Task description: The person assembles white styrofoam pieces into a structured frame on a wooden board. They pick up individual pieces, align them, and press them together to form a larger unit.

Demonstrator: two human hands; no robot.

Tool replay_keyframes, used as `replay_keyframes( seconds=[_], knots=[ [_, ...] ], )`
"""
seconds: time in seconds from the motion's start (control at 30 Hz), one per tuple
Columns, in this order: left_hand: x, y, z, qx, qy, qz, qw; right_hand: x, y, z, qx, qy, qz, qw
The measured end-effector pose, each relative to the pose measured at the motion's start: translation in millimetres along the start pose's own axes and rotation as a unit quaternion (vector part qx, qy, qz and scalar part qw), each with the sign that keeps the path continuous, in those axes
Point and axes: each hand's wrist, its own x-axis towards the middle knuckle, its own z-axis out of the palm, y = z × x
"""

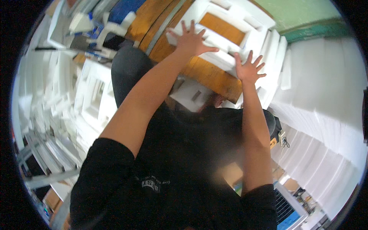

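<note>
My left hand [191, 38] lies flat with its fingers spread on a white moulded foam packing piece [219, 57]. My right hand [249, 69] is pressed against the near right corner of the same piece, fingers also apart. The foam piece has rectangular openings and rests on a brown wooden surface [207, 78], whose wood shows through one opening. Neither hand closes around anything. Both bare forearms reach up from my black shirt at the bottom of the view.
More white foam mouldings are piled at the left [92, 96], and a tall stack of white foam slabs [326, 99] fills the right. A green wall [303, 13] is at the top right. A blue-edged panel [287, 211] sits at the lower right.
</note>
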Motion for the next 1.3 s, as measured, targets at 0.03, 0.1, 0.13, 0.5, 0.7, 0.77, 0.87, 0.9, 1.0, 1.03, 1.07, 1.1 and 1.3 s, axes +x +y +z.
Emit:
replay_keyframes(
  seconds=[0.03, 0.1, 0.13, 0.5, 0.7, 0.77, 0.87, 0.9, 1.0, 1.03, 1.07, 1.1, 1.3],
  knots=[
    [6, -3, -1, 0.002, 0.003, -0.001, 1.000, -3, -3, -6, -0.023, 0.024, 0.000, 0.999],
    [2, -2, -11, 0.006, -0.004, 0.007, 1.000, -8, -9, -6, 0.030, 0.077, 0.005, 0.997],
    [6, 0, -10, 0.004, 0.008, 0.014, 1.000, -5, -9, -6, 0.026, 0.074, 0.007, 0.997],
    [17, -23, -5, 0.054, 0.039, 0.047, 0.997, -16, -11, 3, 0.026, -0.001, 0.042, 0.999],
    [11, -29, 7, 0.040, 0.074, 0.030, 0.996, -10, -14, 5, 0.001, -0.009, 0.043, 0.999],
    [14, -23, 6, 0.038, 0.067, 0.023, 0.997, -7, -10, 4, 0.000, -0.011, 0.039, 0.999],
    [12, -24, 7, 0.043, 0.063, 0.021, 0.997, -3, -12, 0, -0.001, -0.030, 0.045, 0.999],
    [13, -26, 7, 0.044, 0.063, 0.022, 0.997, -3, -14, -1, 0.000, -0.030, 0.046, 0.998],
    [16, -21, 9, 0.027, 0.066, 0.031, 0.997, -4, -8, 0, -0.003, -0.029, 0.048, 0.998],
    [16, -24, 9, 0.034, 0.063, 0.028, 0.997, -3, -10, 2, -0.001, -0.034, 0.045, 0.998],
    [18, -24, 7, 0.037, 0.063, 0.025, 0.997, 3, -12, 0, -0.003, -0.034, 0.041, 0.999],
    [19, -24, 5, 0.040, 0.063, 0.023, 0.997, 7, -14, -3, -0.004, -0.034, 0.037, 0.999],
    [22, -20, 7, 0.055, 0.075, 0.010, 0.996, 2, -13, -2, 0.004, -0.023, 0.022, 0.999]
  ],
)
